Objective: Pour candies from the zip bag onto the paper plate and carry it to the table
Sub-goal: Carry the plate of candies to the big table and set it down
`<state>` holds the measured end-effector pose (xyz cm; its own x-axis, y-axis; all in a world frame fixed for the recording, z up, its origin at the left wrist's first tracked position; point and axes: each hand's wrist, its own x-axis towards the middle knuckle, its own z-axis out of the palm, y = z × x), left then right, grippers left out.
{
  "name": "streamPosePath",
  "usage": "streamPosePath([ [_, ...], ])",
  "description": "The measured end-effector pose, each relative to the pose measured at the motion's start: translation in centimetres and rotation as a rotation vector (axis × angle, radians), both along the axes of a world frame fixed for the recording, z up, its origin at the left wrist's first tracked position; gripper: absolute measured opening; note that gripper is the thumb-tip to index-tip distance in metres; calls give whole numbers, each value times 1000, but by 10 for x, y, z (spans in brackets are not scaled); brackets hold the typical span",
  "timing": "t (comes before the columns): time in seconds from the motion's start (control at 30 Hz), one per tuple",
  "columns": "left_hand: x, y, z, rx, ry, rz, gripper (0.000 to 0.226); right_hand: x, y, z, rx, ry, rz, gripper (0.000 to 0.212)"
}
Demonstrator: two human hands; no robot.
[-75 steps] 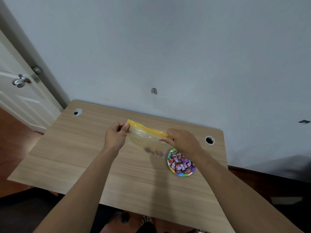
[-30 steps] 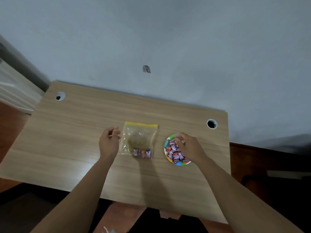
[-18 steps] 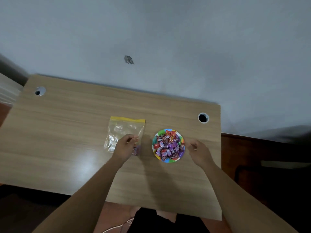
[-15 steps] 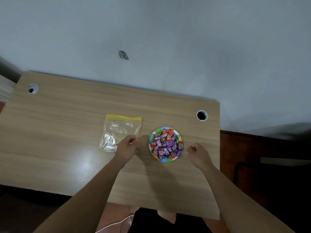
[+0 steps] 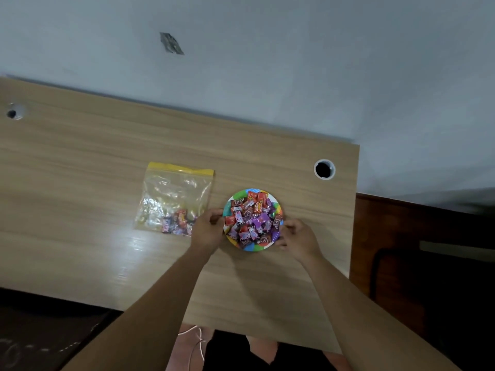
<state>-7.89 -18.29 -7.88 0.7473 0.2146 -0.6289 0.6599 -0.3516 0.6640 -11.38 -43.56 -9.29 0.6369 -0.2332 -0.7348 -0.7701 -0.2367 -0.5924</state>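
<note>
Both my grips, left hand and right hand, clasp the rainbow-rimmed paper plate heaped with "LUSH"-labelled candies.

Round paper plate with multicoloured rim: flat on the desk, heaped with wrapped red, purple and brown candies. Clear plastic zip bag with yellow seal strip: flat, just left of plate, few candies at its near corner.

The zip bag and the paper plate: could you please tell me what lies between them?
In the head view, only the left hand lies between the zip bag and the paper plate, at the plate's left rim.
</note>
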Motion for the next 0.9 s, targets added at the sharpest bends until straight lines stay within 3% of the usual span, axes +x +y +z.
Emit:
streamPosePath([
  [0.17,-6,0,2,-95,22,62,11,-4,-1,-1,-18,-23,19,12],
  [0.3,-9,-1,11,-136,42,80,17,-12,0,14,-40,-43,46,8],
  [0.9,-28,1,113,-381,-68,-186,9,-104,11,125,-85,-306,-254,12],
])
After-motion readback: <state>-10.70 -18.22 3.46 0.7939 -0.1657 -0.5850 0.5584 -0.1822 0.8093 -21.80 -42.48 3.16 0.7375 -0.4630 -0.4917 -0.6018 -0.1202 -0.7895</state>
